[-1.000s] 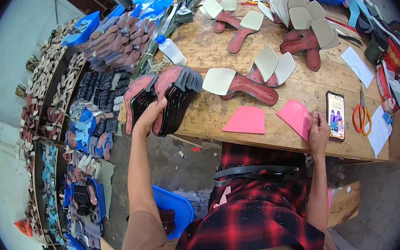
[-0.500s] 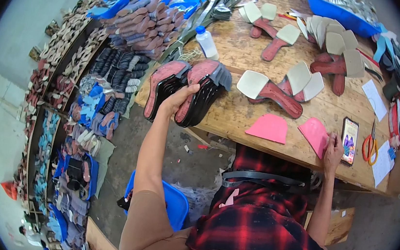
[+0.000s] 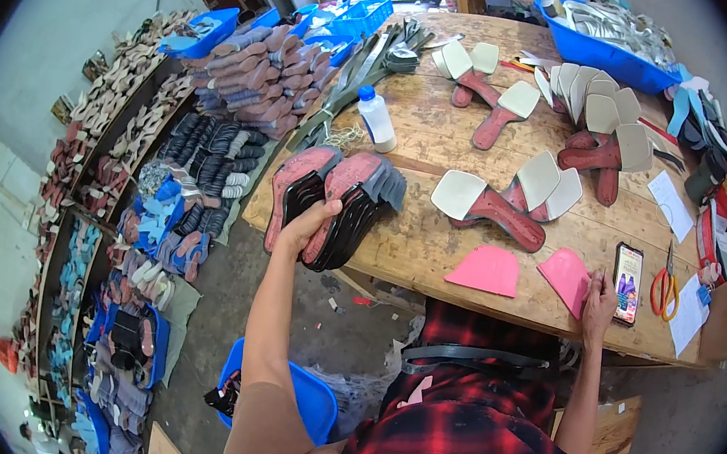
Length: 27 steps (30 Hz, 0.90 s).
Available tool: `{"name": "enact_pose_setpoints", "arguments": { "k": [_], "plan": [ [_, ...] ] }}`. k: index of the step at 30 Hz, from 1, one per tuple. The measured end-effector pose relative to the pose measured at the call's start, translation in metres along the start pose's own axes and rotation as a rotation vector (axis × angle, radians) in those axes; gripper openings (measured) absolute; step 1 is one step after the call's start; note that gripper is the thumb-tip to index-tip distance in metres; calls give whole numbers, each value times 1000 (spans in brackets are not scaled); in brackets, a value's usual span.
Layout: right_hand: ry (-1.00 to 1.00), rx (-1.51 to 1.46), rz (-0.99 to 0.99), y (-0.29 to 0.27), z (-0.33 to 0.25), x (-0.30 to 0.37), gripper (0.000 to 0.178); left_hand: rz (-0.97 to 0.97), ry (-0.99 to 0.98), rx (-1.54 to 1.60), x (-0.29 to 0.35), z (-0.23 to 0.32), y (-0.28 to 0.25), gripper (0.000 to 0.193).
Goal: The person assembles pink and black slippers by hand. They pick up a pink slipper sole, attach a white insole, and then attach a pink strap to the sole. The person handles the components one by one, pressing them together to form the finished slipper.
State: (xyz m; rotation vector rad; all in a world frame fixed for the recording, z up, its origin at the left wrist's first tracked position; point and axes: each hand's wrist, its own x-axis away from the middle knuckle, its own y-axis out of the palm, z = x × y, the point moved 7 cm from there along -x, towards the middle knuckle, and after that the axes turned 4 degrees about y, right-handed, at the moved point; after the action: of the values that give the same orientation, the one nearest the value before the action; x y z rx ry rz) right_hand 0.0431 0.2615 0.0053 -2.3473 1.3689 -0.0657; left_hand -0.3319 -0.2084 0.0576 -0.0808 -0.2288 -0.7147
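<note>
At the table's left front edge stand two stacks of shoe insoles, red on top with black sides and grey ends: a left stack and a right stack. My left hand reaches between them, its thumb over the right stack's near side; its other fingers are partly hidden. A flat pink piece, rounded at one end, lies at the front edge, its right side pinched under the curled fingers of my right hand. Another pink piece lies to its left. Behind them are red insoles with cream pads.
A phone and orange-handled scissors lie right of my right hand. Behind the stacks stands a blue-capped bottle. More padded insoles and a blue tub sit farther back. Shelves of shoe parts line the left.
The view has tilted up, so the table sits lower in the picture. The right insole stack has shifted slightly left, closer to the other. My right hand stays at the pink piece.
</note>
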Motion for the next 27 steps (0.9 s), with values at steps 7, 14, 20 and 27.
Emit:
{"name": "enact_pose_setpoints", "arguments": {
  "k": [7,14,20,27],
  "plan": [
    [-46,30,-9,2,-5,2,25,76,-5,36,0,-29,-31,85],
    [22,100,-31,0,-1,2,23,38,30,-159,5,-3,-11,80],
    [-44,115,37,-8,1,1,24,480,28,-854,38,64,28,64],
    [-51,102,12,-5,-9,4,31,416,420,-207,48,8,152,44]
  ]
}}
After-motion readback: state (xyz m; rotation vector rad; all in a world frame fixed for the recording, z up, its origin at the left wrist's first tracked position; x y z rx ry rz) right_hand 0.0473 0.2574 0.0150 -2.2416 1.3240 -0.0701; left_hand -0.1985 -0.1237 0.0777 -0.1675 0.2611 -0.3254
